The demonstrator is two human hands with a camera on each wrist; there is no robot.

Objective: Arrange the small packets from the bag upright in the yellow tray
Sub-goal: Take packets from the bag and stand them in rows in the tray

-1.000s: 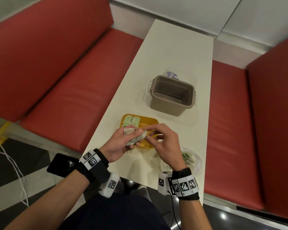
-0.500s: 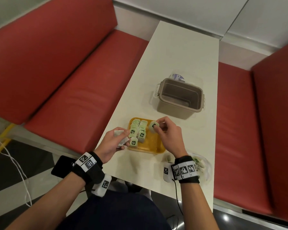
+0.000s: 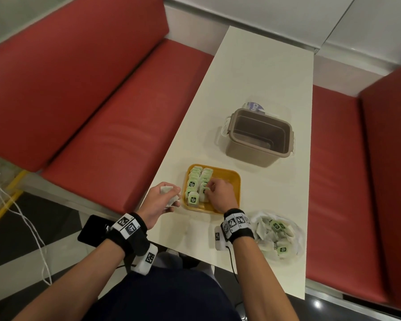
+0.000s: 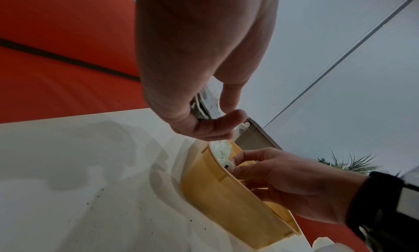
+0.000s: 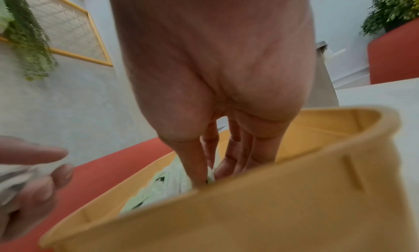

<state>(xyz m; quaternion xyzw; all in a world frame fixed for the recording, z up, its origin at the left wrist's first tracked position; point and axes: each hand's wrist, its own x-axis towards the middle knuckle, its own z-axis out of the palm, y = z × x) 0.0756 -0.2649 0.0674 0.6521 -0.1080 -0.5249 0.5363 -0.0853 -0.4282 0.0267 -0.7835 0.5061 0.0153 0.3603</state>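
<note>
Since half a second earlier, the right hand (image 3: pixel 220 193) had dropped into the yellow tray (image 3: pixel 229 179), its grip pinching a pale-green packet (image 5: pixel 211 175) among upright rows (two); left hand (image 3: pixel 159 203) clutched spare packets (image 3: pixel 169 193).

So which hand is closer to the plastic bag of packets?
The right hand: its wrist is just beside the plastic bag. The left hand is beyond the yellow tray, farther away.

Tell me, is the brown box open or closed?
Open. The brown box has no lid on; the head view looks straight down onto its bare inside.
</note>
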